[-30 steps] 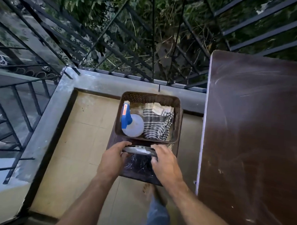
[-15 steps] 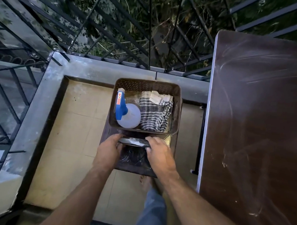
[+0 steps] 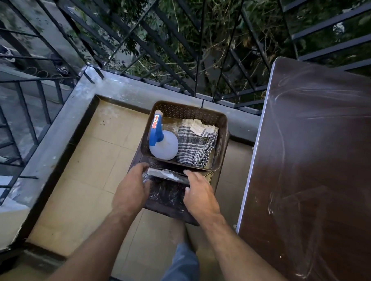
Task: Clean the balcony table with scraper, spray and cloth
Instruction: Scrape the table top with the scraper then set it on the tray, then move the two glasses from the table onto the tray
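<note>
A brown perforated basket (image 3: 190,107) stands on a dark stool (image 3: 170,212) left of the brown balcony table (image 3: 317,167), whose top shows white smears. Inside the basket a white spray bottle (image 3: 164,147) with a blue head stands beside a crumpled checked cloth (image 3: 196,145). Just in front of the basket, over crinkled dark plastic, lies a flat dark scraper (image 3: 168,175) with whitish residue. My left hand (image 3: 131,189) grips its left end and my right hand (image 3: 201,196) its right end.
A black metal railing (image 3: 142,32) runs along the grey ledge (image 3: 59,130) at the back and left, with foliage beyond it. Beige floor tiles (image 3: 89,178) lie left of the stool. My leg in blue trousers (image 3: 183,265) is below the stool.
The view has shifted a little, so the basket and table sit differently in the frame. Both hands stay at the ends of the scraper in front of the basket.
</note>
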`<action>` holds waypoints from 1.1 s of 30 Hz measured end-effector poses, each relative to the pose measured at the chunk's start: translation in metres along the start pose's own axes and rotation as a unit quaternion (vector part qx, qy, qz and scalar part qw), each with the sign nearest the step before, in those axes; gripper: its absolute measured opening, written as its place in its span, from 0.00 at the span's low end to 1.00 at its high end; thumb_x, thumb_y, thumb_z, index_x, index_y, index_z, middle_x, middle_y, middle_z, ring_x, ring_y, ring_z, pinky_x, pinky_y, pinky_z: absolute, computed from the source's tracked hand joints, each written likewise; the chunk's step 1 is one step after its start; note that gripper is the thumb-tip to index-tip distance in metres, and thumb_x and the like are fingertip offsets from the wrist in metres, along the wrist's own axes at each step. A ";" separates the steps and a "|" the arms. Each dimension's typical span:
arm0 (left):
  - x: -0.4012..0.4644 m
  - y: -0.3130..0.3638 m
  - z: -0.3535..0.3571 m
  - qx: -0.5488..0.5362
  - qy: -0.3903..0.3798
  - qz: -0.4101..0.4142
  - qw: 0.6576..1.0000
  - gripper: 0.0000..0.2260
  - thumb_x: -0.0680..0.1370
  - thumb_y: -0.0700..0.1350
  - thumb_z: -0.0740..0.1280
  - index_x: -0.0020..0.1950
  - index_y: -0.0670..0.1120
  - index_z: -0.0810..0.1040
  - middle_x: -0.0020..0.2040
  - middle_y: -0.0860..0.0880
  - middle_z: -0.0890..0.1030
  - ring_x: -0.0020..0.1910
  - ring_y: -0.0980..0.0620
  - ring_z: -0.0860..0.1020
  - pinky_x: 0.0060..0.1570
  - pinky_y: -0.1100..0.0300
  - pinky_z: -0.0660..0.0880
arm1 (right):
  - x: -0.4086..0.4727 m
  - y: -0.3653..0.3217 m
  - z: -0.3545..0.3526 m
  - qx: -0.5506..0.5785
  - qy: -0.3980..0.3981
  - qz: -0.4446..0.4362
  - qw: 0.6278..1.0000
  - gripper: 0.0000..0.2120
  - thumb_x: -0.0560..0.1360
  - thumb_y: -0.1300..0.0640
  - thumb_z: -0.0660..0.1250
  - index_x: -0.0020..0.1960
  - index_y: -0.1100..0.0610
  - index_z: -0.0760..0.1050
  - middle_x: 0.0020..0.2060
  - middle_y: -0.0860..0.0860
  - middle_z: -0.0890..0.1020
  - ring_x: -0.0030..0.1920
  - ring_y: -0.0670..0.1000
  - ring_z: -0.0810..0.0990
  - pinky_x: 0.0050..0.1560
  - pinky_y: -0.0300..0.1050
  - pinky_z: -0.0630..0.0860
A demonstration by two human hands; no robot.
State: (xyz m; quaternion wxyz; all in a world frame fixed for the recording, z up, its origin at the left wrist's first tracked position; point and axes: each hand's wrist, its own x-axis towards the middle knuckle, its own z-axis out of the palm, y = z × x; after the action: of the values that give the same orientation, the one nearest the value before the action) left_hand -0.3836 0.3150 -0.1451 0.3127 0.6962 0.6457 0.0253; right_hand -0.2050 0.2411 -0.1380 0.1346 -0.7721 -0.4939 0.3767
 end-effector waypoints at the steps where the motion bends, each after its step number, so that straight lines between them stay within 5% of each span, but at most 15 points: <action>1: -0.007 0.004 -0.002 -0.003 0.014 0.006 1.000 0.20 0.78 0.43 0.70 0.69 0.50 0.72 0.64 0.52 0.79 0.62 0.50 0.78 0.62 0.53 0.75 | -0.004 0.000 -0.004 0.007 0.009 -0.001 1.000 0.27 0.78 0.65 0.61 0.76 0.55 0.64 0.71 0.51 0.71 0.72 0.51 0.66 0.73 0.40 0.58; 15: -0.126 0.129 -0.010 -0.053 0.145 0.097 0.983 0.20 0.74 0.38 0.73 0.65 0.45 0.77 0.60 0.51 0.81 0.62 0.49 0.77 0.64 0.55 0.72 | -0.097 0.037 -0.144 0.017 0.133 -0.123 0.983 0.20 0.74 0.60 0.63 0.66 0.56 0.77 0.61 0.50 0.80 0.62 0.52 0.75 0.68 0.43 0.67; 20: -0.153 0.197 0.008 -0.074 0.120 0.153 0.978 0.20 0.74 0.36 0.73 0.64 0.45 0.77 0.60 0.52 0.79 0.62 0.49 0.77 0.65 0.60 0.68 | -0.128 0.087 -0.203 -0.003 0.187 -0.109 0.976 0.18 0.75 0.59 0.63 0.65 0.56 0.78 0.58 0.49 0.81 0.59 0.53 0.74 0.67 0.45 0.69; 27: -0.185 0.300 0.050 -0.086 0.058 0.214 0.971 0.20 0.74 0.40 0.74 0.65 0.47 0.77 0.59 0.54 0.79 0.62 0.49 0.78 0.66 0.51 0.73 | -0.168 0.165 -0.281 0.000 0.331 -0.039 0.943 0.16 0.72 0.59 0.66 0.58 0.56 0.81 0.51 0.51 0.83 0.53 0.57 0.78 0.59 0.44 0.68; 33: -0.208 0.380 0.091 -0.080 -0.017 0.259 0.963 0.20 0.76 0.44 0.72 0.68 0.49 0.74 0.64 0.54 0.77 0.66 0.52 0.76 0.67 0.56 0.71 | -0.199 0.231 -0.332 0.021 0.363 0.011 0.931 0.15 0.72 0.61 0.68 0.59 0.54 0.80 0.55 0.52 0.82 0.58 0.57 0.77 0.61 0.51 0.72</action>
State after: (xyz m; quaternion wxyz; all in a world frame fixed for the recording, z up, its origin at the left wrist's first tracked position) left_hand -0.0422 0.0996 0.0363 0.3612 0.8125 0.4341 0.1447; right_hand 0.1399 0.0140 0.0431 0.3170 -0.8586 -0.3944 0.0823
